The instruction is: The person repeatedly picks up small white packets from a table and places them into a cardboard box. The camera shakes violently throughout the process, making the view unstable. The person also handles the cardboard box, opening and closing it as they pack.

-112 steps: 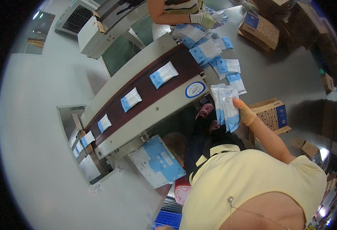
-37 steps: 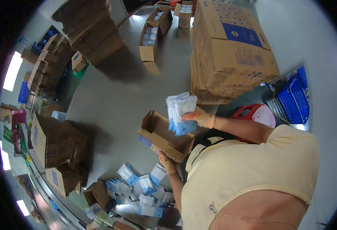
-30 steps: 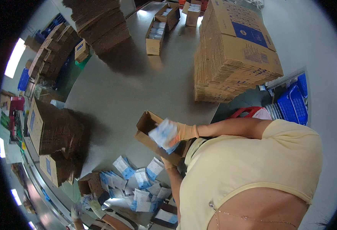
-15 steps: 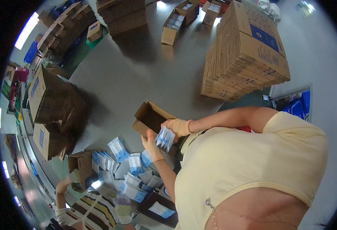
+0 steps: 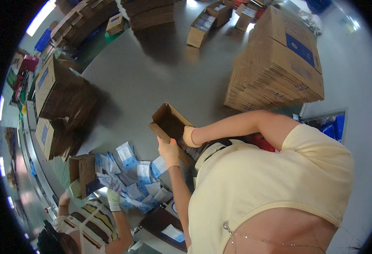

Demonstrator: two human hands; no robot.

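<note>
An open cardboard box [image 5: 161, 132] stands tilted on the grey table in front of me. My left hand [image 5: 169, 153], in a thin pale glove with bare-looking fingertips, grips the near side wall of this box. Inside it, toward the near end, reaches my right hand [image 5: 189, 136], in a similar yellowish glove; its fingers are hidden by the box. Some packets [image 5: 192, 151] show edge-on in the near end, just below my right hand. Left of the box lies a loose heap of white-and-blue packets [image 5: 144, 171].
A co-worker in striped gloves holds another open carton [image 5: 82, 169] beside the heap. Tall stacks of flattened cartons stand right [image 5: 274, 63], left [image 5: 61, 93] and at the back [image 5: 148, 15]. Filled boxes [image 5: 201, 28] sit at the far side. A dark tray [image 5: 156, 222] holds one packet.
The bundle of packets between my hands has gone down into the box. My left hand has moved onto the box wall, my right into the box. The co-worker's glove has come up to the heap.
</note>
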